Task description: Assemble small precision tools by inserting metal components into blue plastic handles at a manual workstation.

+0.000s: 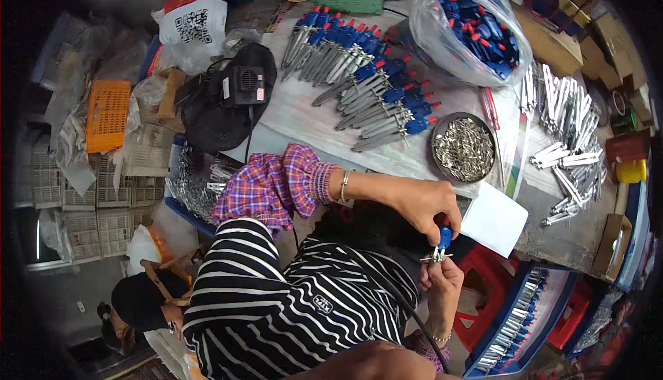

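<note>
Just in front of my striped shirt I hold a small metal piece with a blue, red-tipped handle [445, 238]. My left hand [435, 207] reaches in from the left, its fingers pinched on the blue end. From below, my right hand [443, 283] grips the metal end, where several thin silver parts stick out. The exact kind of piece is too small to tell. Close by on the table stands a round dark dish [464, 147] of small metal parts. Rows of similar blue-handled metal pieces [373, 90] lie beyond my hands.
A clear plastic bag [418, 24] holds blue-and-red handles. Loose silver metal parts [566, 124] are piled at right. A white sheet [494, 220] lies by the table's edge. Below right, a blue tray [483, 363] carries finished-looking pieces near a red stool [483, 283]. Another person [141, 304] is at lower left.
</note>
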Motion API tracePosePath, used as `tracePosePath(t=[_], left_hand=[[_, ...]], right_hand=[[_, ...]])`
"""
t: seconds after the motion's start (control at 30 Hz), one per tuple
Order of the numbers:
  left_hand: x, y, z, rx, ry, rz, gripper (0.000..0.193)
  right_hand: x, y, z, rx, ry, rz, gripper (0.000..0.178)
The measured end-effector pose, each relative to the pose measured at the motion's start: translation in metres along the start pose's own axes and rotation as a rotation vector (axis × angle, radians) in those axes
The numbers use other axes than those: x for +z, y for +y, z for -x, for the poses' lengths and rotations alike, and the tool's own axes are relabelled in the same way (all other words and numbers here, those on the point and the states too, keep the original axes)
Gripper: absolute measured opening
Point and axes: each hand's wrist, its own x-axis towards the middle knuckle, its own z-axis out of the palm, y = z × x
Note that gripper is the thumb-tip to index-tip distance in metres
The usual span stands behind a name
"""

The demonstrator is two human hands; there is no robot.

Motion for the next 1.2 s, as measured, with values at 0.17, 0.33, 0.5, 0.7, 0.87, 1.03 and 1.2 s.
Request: tracePosePath(t=[0.17,0.33,0.5,0.7,0.87,1.03,1.2], left_hand=[[-0.003,0.008,-0.004,-0.067,-0.135,-0.023,0.031],[0.001,0.007,-0.008,-0.128,-0.102,-0.103,0.029],[0.009,0.009,-0.018,-0.283,-0.164,-0.069,0.031],[0.018,0.008,-0.021,-0.237,-0.08,-0.11,0.03],[0.017,0.011,-0.021,-0.271,-0.132,-0.115,0.029],[0.017,0.011,-0.022,-0.254,-0.125,-0.118,0.029],[0.018,0.007,-0.019,-0.22,-0.068,-0.138,0.029]], right_hand=[[0.004,-0.005,0.0,0.061,0.067,0.048,0.015],[-0.006,-0.01,-0.004,0.056,-0.052,-0.009,0.008],[-0.02,0.003,-0.006,0.068,-0.149,-0.147,0.012],[-0.027,0.007,-0.004,0.058,-0.178,-0.212,0.015],[-0.029,0.011,-0.004,0.017,-0.208,-0.153,0.016],[-0.03,0.016,-0.006,0.006,-0.225,-0.154,0.018],[-0.027,0.012,-0.005,-0.014,-0.173,-0.106,0.02]])
